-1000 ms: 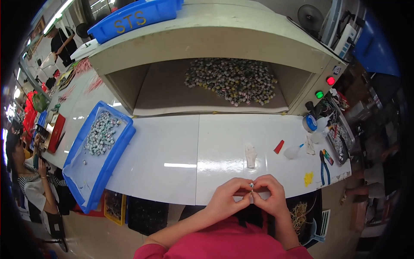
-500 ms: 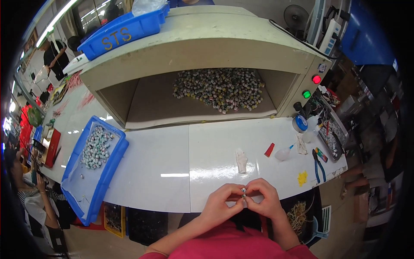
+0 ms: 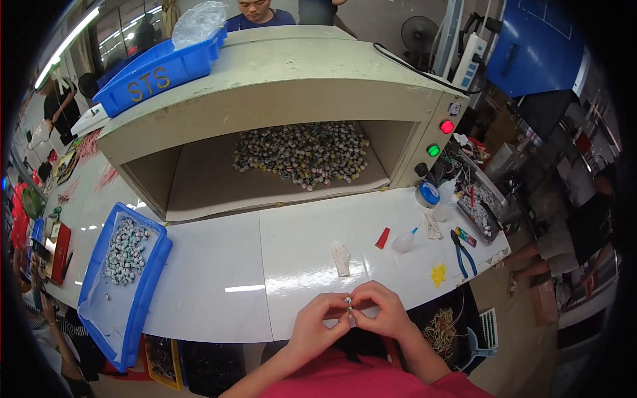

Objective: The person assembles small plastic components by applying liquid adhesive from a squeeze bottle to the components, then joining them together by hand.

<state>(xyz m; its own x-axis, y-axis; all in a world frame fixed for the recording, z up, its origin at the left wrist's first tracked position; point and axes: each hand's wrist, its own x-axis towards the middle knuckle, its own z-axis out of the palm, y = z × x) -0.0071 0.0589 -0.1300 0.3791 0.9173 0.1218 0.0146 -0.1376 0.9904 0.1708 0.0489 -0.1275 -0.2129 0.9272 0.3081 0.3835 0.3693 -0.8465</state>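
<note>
My left hand (image 3: 314, 325) and my right hand (image 3: 385, 314) meet at the table's front edge, fingertips pinched together. Between them is a small roundish part (image 3: 348, 301), pale with dark and greenish bits; the fingers hide much of it. Off to the left, a blue tray (image 3: 150, 272) lined with white sheet holds a heap of small white-and-green parts (image 3: 126, 254). Just beyond my hands lies a crumpled whitish cloth scrap (image 3: 341, 259). Further right are a red tapered cap (image 3: 382, 238) and a small squeeze bottle (image 3: 403, 242) with a blue tip.
A beige box-shaped machine (image 3: 279, 96) spans the back, many similar parts (image 3: 302, 156) heaped inside its opening. Blue-handled pliers (image 3: 464, 254), a yellow patch (image 3: 438, 274) and a blue-lidded jar (image 3: 428, 194) are on the right. Another person (image 3: 260, 16) is behind the machine.
The whole scene has shifted left and slightly down in the picture as my view turned. Both hands keep their pinch on the small part, with little change in the fingers.
</note>
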